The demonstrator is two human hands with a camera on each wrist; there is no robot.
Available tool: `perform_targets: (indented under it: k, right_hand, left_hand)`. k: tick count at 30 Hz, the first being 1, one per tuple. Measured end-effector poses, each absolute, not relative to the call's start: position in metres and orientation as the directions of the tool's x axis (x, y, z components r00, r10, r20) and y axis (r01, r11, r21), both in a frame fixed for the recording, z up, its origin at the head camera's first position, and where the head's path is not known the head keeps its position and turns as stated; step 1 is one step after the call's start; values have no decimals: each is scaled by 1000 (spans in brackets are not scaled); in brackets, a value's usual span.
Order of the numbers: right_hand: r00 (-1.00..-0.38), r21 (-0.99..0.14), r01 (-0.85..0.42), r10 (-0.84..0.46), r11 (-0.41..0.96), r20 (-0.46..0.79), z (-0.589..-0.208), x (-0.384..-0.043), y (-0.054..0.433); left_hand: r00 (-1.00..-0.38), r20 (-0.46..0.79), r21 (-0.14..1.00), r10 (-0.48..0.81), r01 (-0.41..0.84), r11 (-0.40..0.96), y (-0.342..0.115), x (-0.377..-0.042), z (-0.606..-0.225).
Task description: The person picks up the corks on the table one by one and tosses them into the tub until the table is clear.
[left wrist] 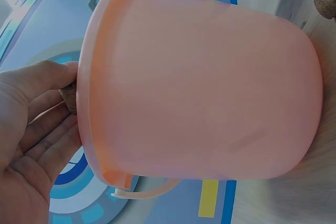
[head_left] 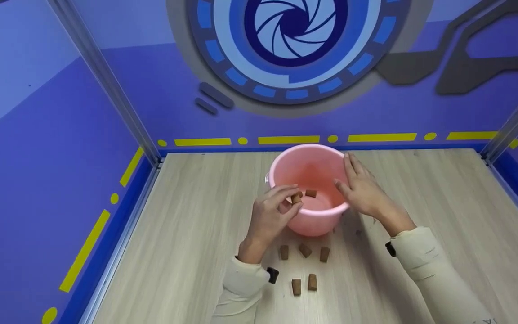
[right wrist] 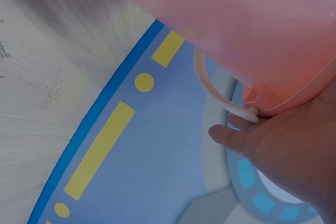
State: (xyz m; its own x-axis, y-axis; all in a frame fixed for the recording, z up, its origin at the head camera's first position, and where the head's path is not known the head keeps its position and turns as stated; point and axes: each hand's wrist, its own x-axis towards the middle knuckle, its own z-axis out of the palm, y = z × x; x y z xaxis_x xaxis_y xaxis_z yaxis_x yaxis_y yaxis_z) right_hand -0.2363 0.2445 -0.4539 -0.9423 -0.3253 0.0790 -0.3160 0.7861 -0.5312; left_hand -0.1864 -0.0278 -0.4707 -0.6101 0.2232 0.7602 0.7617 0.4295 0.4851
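Note:
A pink bucket [head_left: 315,225] stands upright on the table, its mouth towards me. My left hand [head_left: 270,216] is over its near left rim, pinching a small brown cork [head_left: 296,198] between thumb and fingers. In the left wrist view that cork [left wrist: 69,98] shows just beyond the rim, partly hidden by the fingers. My right hand [head_left: 364,191] holds the bucket's right rim, thumb on the inner side and fingers along the outside. The right wrist view has this hand [right wrist: 286,148] beside the handle's pivot. Inside the bucket lies a cork [head_left: 311,193].
Several corks lie on the wooden table [head_left: 187,234] in front of the bucket, among them a cork [head_left: 324,254] and a nearer cork [head_left: 312,282]. The bucket's pale handle [right wrist: 215,90] hangs on its far side. A blue printed wall [head_left: 214,126] rises behind.

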Motion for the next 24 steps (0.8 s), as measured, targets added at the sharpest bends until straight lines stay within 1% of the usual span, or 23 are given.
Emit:
perform_targets:
  k: [6,24]
  right_hand:
    - [-942,-537,-316,-327,782,78,-455,-237,245]
    - [-942,-536,-319,-325,782,87,-455,-237,244]
  left_hand:
    - [-614,757,500,224,765,407,-26,-188,-472]
    - [-654,718,512,237,728,456,-22,-190,-471]
